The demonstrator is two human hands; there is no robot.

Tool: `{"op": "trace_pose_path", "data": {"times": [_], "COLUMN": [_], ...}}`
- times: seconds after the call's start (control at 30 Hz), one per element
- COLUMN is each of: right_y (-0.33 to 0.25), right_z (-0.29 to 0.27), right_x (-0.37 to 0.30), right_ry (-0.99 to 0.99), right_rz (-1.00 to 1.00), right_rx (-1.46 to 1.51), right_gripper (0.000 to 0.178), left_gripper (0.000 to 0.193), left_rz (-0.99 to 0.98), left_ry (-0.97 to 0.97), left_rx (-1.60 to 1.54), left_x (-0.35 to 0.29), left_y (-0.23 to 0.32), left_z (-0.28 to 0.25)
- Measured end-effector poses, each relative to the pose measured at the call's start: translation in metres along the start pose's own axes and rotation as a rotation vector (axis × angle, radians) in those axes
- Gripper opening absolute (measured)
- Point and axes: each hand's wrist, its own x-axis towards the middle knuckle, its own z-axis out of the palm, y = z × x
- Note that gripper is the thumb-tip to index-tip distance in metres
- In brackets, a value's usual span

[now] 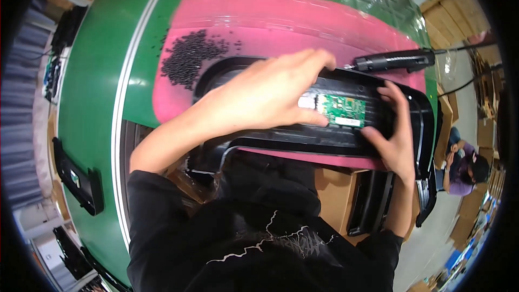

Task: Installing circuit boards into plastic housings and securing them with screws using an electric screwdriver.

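My left hand [265,94] lies flat over the black housing [303,135] on the pink mat [281,27], fingers spread and pointing right, thumb tip touching the left edge of the green board [340,110]. That grip is open; it presses and holds nothing. My right hand [394,135] comes in from the lower right, fingers curled against the housing just right of the board, one fingertip up near the board's upper right corner. I cannot tell whether that grip closes on anything; it appears to steady the part. The board sits in a recess near the middle of the housing, level as far as I can see, with a white label or connector at its left end, partly hidden under my left fingers. A black power screwdriver [394,60] lies on the mat beyond the housing, just apart from it, with its cable running off right. A heap of small black screws [189,57] rests on the mat at the upper left, well apart from both hands. The mat lies on the green bench [92,75]. Risks, in my judgement: the board may shift or tilt in its seat if my thumb pushes sideways, my palm hides part of the fit, so a misseat could go unnoticed, and the housing overhangs the near edge and could tip if either hand lifts.
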Motion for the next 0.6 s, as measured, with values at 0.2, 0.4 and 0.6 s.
{"op": "trace_pose_path", "data": {"times": [0.2,0.4,0.6], "right_y": [0.053,0.097,0.035], "right_z": [-0.063,-0.103,-0.037], "right_x": [0.023,0.088,0.133], "right_ry": [0.622,0.291,0.457], "right_rz": [0.234,0.593,0.044], "right_rx": [0.313,0.982,0.970], "right_gripper": [0.048,0.025,0.025], "left_gripper": [0.027,0.031,0.020], "left_rz": [-0.089,0.092,0.092], "left_ry": [0.284,0.072,-0.009], "left_rx": [0.431,0.355,0.360], "left_x": [-0.031,-0.030,-0.018], "left_y": [-0.062,-0.120,-0.129], "left_z": [-0.063,-0.063,-0.057]}}
